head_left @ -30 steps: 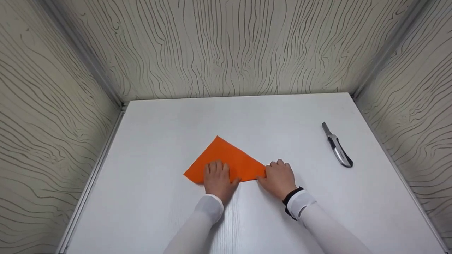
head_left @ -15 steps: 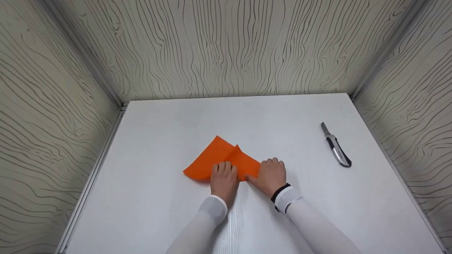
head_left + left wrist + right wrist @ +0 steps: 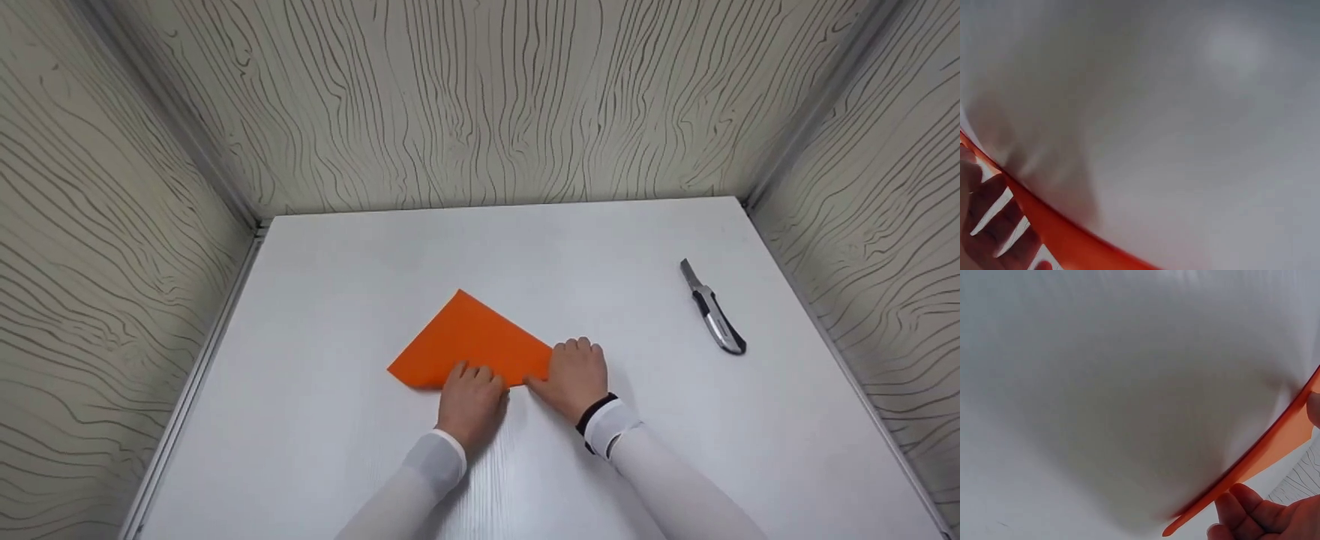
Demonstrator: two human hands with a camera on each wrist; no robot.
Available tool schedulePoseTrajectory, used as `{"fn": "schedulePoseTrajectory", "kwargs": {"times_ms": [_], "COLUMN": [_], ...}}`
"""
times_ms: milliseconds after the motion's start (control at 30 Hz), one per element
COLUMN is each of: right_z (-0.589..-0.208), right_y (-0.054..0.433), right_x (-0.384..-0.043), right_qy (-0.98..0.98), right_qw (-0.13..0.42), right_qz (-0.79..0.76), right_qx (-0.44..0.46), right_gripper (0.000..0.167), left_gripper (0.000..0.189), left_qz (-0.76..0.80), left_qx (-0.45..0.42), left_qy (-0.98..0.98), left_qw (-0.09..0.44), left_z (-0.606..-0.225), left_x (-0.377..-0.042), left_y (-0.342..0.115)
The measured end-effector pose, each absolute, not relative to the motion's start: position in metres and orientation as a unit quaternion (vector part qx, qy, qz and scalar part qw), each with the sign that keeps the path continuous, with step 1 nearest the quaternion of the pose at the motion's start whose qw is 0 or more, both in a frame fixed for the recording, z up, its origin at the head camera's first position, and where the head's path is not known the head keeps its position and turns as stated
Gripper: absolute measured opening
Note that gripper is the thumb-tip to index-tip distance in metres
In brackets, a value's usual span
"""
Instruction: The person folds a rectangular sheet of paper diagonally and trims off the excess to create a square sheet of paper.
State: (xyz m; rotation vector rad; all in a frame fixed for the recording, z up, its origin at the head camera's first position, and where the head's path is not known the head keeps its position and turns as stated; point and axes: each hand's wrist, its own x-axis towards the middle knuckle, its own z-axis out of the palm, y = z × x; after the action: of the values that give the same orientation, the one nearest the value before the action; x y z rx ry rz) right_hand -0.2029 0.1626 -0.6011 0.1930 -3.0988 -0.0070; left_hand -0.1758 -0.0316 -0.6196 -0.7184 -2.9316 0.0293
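Head: paper (image 3: 480,334), orange, on table (image 3: 315,315); near edge under both hands. Left hand (image 3: 471,401): across near edge. Right hand (image 3: 579,375): at right corner, thumb leftward. Knife (image 3: 714,311): right, well apart (blade bare).

Left wrist: fingers slightly spread, touching paper.

Right wrist: fingertips at paper; pinching or merely pressing, cannot tell. Best practice, probably: right anchors, left presses near edge evenly.

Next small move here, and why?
I'd probably slide the left hand leftward along the near edge of the orange sheet, pressing lightly, with the right hand as anchor. In the head view, that edge looks slightly raised left of the left hand, with a shadow beneath, while the right hand covers the sheet's right end.
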Motion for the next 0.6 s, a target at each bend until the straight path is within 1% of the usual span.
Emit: {"fn": "schedulePoseTrajectory", "kwargs": {"times_ms": [100,267,367,600], "right_z": [-0.601,-0.598,-0.597,-0.598], "right_y": [0.163,0.164,0.164,0.161], "right_x": [-0.202,-0.200,-0.200,-0.199], "right_qy": [-0.998,-0.997,-0.998,-0.998], "right_qw": [0.020,0.022,0.017,0.006], "right_qz": [-0.003,0.001,0.006,0.006], "right_qx": [0.063,0.067,0.066,0.055], "right_gripper": [0.072,0.072,0.072,0.077], "left_gripper": [0.036,0.058,0.063,0.076], "left_qz": [-0.023,-0.043,-0.053,-0.055], "left_qx": [-0.243,-0.213,-0.197,-0.216], "left_qy": [-0.968,-0.976,-0.978,-0.971], "left_qw": [0.059,0.001,-0.029,-0.088], "left_z": [-0.624,-0.628,-0.627,-0.620], "left_x": [-0.164,-0.146,-0.141,-0.141], "left_y": [-0.042,-0.049,-0.050,-0.054]}}
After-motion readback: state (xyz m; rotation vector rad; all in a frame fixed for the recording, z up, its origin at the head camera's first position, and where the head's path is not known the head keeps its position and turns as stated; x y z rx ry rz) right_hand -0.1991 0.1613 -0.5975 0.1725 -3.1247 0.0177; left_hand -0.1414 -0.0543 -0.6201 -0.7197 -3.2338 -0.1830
